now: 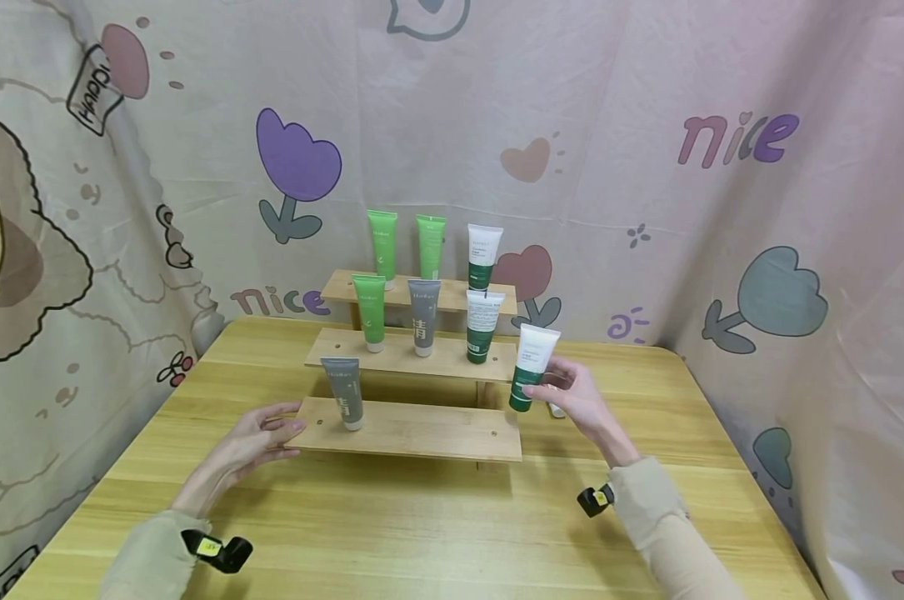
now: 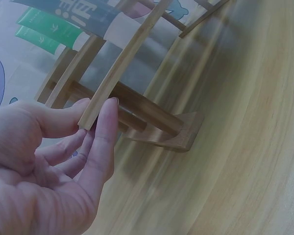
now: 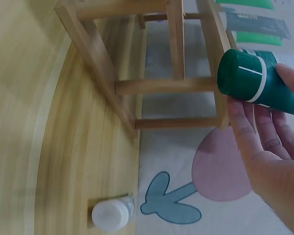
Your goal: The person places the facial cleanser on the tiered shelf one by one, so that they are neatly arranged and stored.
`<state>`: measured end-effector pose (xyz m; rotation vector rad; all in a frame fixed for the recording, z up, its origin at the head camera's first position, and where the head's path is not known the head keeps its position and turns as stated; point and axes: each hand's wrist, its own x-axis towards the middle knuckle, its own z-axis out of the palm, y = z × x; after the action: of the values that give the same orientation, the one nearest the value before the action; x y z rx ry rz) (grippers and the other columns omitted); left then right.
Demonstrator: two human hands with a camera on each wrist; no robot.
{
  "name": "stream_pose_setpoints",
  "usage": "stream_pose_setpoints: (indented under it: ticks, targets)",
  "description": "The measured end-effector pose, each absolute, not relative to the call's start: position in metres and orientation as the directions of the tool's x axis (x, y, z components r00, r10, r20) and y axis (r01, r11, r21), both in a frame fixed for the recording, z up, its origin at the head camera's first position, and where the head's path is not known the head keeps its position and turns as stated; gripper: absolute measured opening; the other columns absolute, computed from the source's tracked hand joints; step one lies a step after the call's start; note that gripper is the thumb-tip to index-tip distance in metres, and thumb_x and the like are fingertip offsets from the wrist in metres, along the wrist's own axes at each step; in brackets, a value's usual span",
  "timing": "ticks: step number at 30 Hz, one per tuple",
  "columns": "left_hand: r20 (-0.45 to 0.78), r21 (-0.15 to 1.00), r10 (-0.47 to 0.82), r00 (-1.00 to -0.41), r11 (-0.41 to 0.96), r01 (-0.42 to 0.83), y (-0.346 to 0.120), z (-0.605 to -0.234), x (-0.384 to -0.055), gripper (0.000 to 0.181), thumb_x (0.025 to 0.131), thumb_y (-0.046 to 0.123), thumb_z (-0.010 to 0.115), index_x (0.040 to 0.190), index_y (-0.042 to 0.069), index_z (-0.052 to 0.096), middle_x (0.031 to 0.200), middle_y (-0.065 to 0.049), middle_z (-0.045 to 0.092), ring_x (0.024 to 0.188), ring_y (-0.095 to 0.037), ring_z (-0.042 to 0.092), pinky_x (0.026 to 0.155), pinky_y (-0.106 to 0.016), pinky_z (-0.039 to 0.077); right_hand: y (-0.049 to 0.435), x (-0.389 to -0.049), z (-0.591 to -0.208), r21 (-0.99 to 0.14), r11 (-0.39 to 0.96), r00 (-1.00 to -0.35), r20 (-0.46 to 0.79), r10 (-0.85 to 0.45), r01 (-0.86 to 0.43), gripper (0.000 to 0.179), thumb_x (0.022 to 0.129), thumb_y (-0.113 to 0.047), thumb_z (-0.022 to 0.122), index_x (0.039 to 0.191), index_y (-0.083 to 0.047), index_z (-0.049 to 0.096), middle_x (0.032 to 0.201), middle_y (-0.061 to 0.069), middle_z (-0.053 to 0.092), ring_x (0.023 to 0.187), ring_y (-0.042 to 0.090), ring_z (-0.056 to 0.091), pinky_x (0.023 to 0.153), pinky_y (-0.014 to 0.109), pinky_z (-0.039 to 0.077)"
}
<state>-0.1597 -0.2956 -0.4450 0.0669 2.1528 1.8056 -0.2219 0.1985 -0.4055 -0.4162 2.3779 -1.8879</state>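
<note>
My left hand (image 1: 260, 435) pinches the left end of the lowest board of a three-tier wooden shelf (image 1: 429, 429), thumb above and fingers below. My right hand (image 1: 575, 396) holds a white-and-green squeeze tube (image 1: 532, 367) upright, slightly tilted, off the shelf's right side near the lowest and middle boards. In the right wrist view the tube's green cap (image 3: 240, 76) points toward the shelf frame. On the lowest board, at its left, stands a grey tube (image 1: 345, 393). The middle board carries a green tube (image 1: 372, 311), a grey tube (image 1: 424, 317) and a white-and-green tube (image 1: 483, 325).
Two green tubes (image 1: 382, 246) and a white-and-green tube (image 1: 485, 254) stand on the top board. A white-capped tube (image 3: 110, 215) lies on the wooden table (image 1: 392, 533) to the right of the shelf, partly hidden behind my right hand in the head view. A patterned curtain (image 1: 601, 100) hangs behind.
</note>
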Motion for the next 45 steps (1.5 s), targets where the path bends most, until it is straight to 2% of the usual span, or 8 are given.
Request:
stream_pose_setpoints:
  ticks: [3, 6, 12, 19, 23, 27, 34, 45]
  targets:
    - [-0.222, 0.965, 0.245, -0.944, 0.197, -0.175, -0.295, -0.445, -0.160, 0.073, 0.105, 0.021, 0.054, 0.154, -0.015, 0.014, 0.152, -0.045, 0.026, 0.103, -0.002, 0.062, 0.090, -0.028, 0.062, 0.192, -0.221, -0.405, -0.961, 0.223, -0.960, 0.106, -0.259, -0.166, 0.047, 0.084, -0.008, 0.078, 0.127, 0.005, 0.061, 0.101, -0.008, 0.071, 0.099, 0.017, 0.066, 0.082, 0.025, 0.054]
    - [-0.222, 0.965, 0.246, -0.944, 0.198, -0.175, -0.295, -0.445, -0.160, 0.073, 0.105, 0.021, 0.055, 0.154, -0.015, 0.014, 0.151, -0.045, 0.026, 0.104, -0.002, 0.062, 0.090, -0.028, 0.062, 0.186, -0.219, -0.403, -0.953, 0.251, -0.963, 0.104, -0.248, -0.167, 0.046, 0.083, -0.009, 0.079, 0.124, 0.003, 0.063, 0.103, 0.001, 0.072, 0.098, 0.019, 0.066, 0.083, 0.026, 0.053]
    - [-0.221, 0.965, 0.254, -0.942, 0.194, -0.174, -0.297, -0.446, -0.160, 0.073, 0.105, 0.020, 0.054, 0.154, -0.015, 0.012, 0.152, -0.045, 0.025, 0.104, -0.002, 0.062, 0.090, -0.028, 0.062, 0.172, -0.209, -0.395, -0.927, 0.305, -0.946, 0.126, -0.298, -0.220, 0.044, 0.083, -0.012, 0.081, 0.123, -0.002, 0.066, 0.118, 0.018, 0.067, 0.100, 0.021, 0.067, 0.089, 0.032, 0.053]
    - [-0.217, 0.966, 0.255, -0.942, 0.194, -0.171, -0.295, -0.445, -0.159, 0.073, 0.105, 0.020, 0.054, 0.154, -0.015, 0.012, 0.152, -0.045, 0.025, 0.105, -0.003, 0.062, 0.091, -0.028, 0.061, 0.152, -0.203, -0.393, -0.920, 0.297, -0.924, 0.143, -0.354, -0.255, 0.041, 0.084, -0.013, 0.081, 0.122, -0.004, 0.068, 0.118, 0.016, 0.071, 0.102, 0.022, 0.068, 0.094, 0.035, 0.053]
    - [-0.218, 0.966, 0.253, -0.942, 0.193, -0.172, -0.295, -0.445, -0.159, 0.072, 0.105, 0.019, 0.054, 0.154, -0.015, 0.013, 0.152, -0.045, 0.025, 0.103, -0.002, 0.062, 0.090, -0.028, 0.061, 0.142, -0.201, -0.398, -0.921, 0.296, -0.925, 0.140, -0.354, -0.253, 0.039, 0.083, -0.015, 0.082, 0.119, -0.007, 0.069, 0.115, 0.012, 0.073, 0.102, 0.019, 0.068, 0.099, 0.044, 0.053]
    - [-0.216, 0.967, 0.251, -0.943, 0.190, -0.171, -0.295, -0.445, -0.159, 0.072, 0.105, 0.018, 0.054, 0.154, -0.015, 0.013, 0.152, -0.045, 0.025, 0.104, -0.001, 0.061, 0.090, -0.028, 0.062, 0.132, -0.201, -0.402, -0.923, 0.272, -0.914, 0.160, -0.373, -0.273, 0.038, 0.083, -0.012, 0.081, 0.118, -0.006, 0.069, 0.115, 0.014, 0.073, 0.101, 0.022, 0.069, 0.102, 0.052, 0.051]
    - [-0.218, 0.967, 0.254, -0.942, 0.188, -0.173, -0.295, -0.445, -0.160, 0.072, 0.105, 0.017, 0.054, 0.154, -0.015, 0.012, 0.152, -0.045, 0.025, 0.105, -0.002, 0.062, 0.090, -0.028, 0.062, 0.115, -0.199, -0.405, -0.908, 0.279, -0.901, 0.191, -0.390, -0.313, 0.037, 0.083, -0.013, 0.082, 0.116, -0.006, 0.070, 0.112, 0.015, 0.074, 0.097, 0.023, 0.070, 0.098, 0.048, 0.054]
    - [-0.223, 0.966, 0.249, -0.942, 0.186, -0.179, -0.295, -0.445, -0.160, 0.072, 0.105, 0.018, 0.054, 0.154, -0.015, 0.013, 0.152, -0.045, 0.025, 0.104, -0.001, 0.062, 0.090, -0.028, 0.062, 0.092, -0.199, -0.407, -0.918, 0.239, -0.882, 0.191, -0.431, -0.316, 0.041, 0.083, -0.008, 0.081, 0.121, -0.001, 0.067, 0.118, 0.019, 0.072, 0.103, 0.031, 0.071, 0.095, 0.039, 0.059]
